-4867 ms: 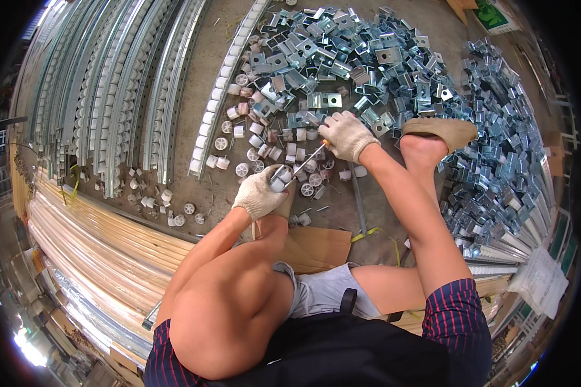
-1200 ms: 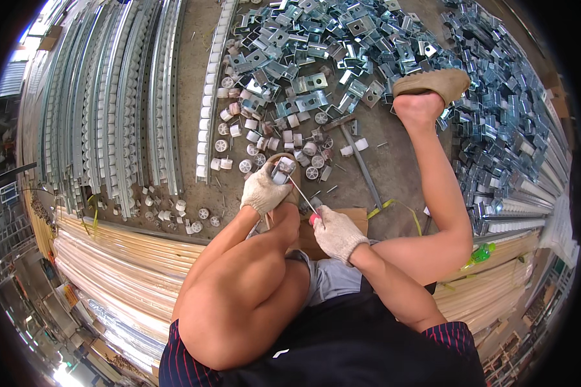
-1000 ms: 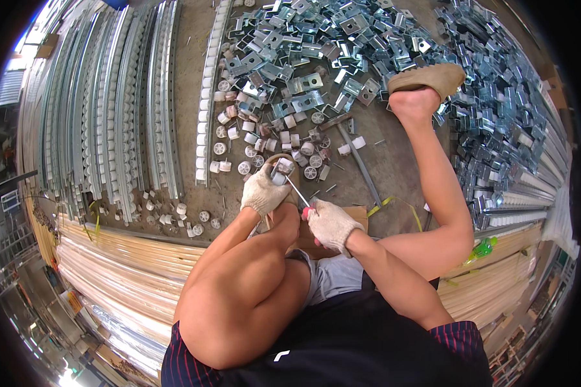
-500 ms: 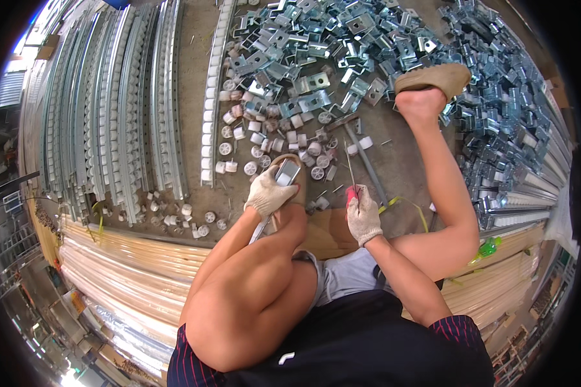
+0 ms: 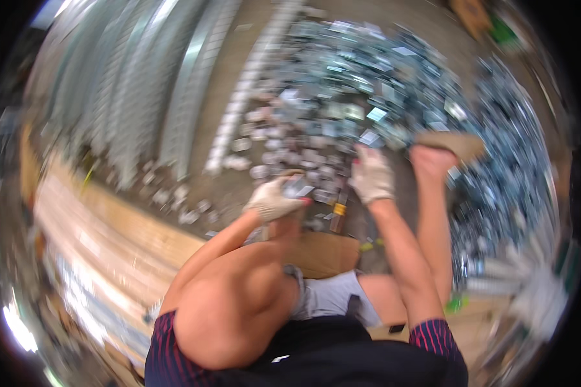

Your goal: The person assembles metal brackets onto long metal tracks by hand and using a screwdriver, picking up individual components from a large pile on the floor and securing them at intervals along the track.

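Note:
My left hand (image 5: pixel 272 199), in a pale knit glove, is closed around a shiny metal channel piece (image 5: pixel 297 188) near my bent knee and foot. My right hand (image 5: pixel 372 175), gloved the same way, reaches forward to the near edge of a heap of metal brackets (image 5: pixel 374 84). Motion smears its fingers, and I cannot make out whether they hold anything. Just left of that hand, a tool-like handle with a yellow band (image 5: pixel 339 210) stands out among small white rollers (image 5: pixel 274 145) scattered on the floor.
Long metal rails (image 5: pixel 142 84) lie side by side at the far left, with a strip of white rollers (image 5: pixel 239 97) beside them. More brackets (image 5: pixel 510 161) are piled at right. Long wrapped bundles (image 5: pixel 103 219) and a cardboard piece (image 5: pixel 326 253) lie nearer me.
My right hand has moved forward, away from my lap, toward the brackets. The thin rod no longer shows in it. The left hand keeps its hold; the whole view has shifted and blurred.

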Tool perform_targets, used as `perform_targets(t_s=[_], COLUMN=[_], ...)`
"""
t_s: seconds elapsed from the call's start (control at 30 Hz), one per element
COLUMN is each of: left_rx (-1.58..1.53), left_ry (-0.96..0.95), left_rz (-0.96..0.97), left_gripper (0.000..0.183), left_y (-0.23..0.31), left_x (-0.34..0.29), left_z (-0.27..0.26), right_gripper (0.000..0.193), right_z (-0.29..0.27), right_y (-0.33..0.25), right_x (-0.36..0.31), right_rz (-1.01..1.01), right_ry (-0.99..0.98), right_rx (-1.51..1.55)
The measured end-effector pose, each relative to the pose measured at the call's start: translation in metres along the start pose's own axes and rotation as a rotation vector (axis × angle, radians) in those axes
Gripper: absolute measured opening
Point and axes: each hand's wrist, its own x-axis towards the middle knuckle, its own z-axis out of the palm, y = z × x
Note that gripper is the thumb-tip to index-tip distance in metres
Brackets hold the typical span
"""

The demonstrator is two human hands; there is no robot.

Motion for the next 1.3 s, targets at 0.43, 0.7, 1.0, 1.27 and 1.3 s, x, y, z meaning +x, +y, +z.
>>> perform_targets(t_s=[0.43, 0.7, 1.0, 1.27, 1.3], left_rx=[-0.092, 0.1, 0.056, 0.004, -0.042], left_ry=[-0.084, -0.02, -0.118, -0.182, -0.229], left_rz=[0.163, 0.083, 0.081, 0.072, 0.061], left_gripper=[0.087, 0.084, 0.095, 0.09, 0.084], left_y=[-0.009, 0.003, 0.011, 0.017, 0.028], left_x=[0.017, 0.028, 0.024, 0.019, 0.014], left_z=[0.0, 0.011, 0.009, -0.01, -0.015], right_gripper=[0.066, 0.042, 0.016, 0.019, 0.019], right_z=[0.037, 0.011, 0.014, -0.015, -0.009], right_y=[0.055, 0.05, 0.103, 0.006, 0.0], right_x=[0.091, 0.096, 0.043, -0.011, -0.013], right_rz=[0.077, 0.134, 0.284, 0.63, 0.632], right_ry=[-0.323, -0.381, 0.029, -0.487, -0.497], right_rx=[-0.129, 0.03, 0.745, 1.4, 1.406])
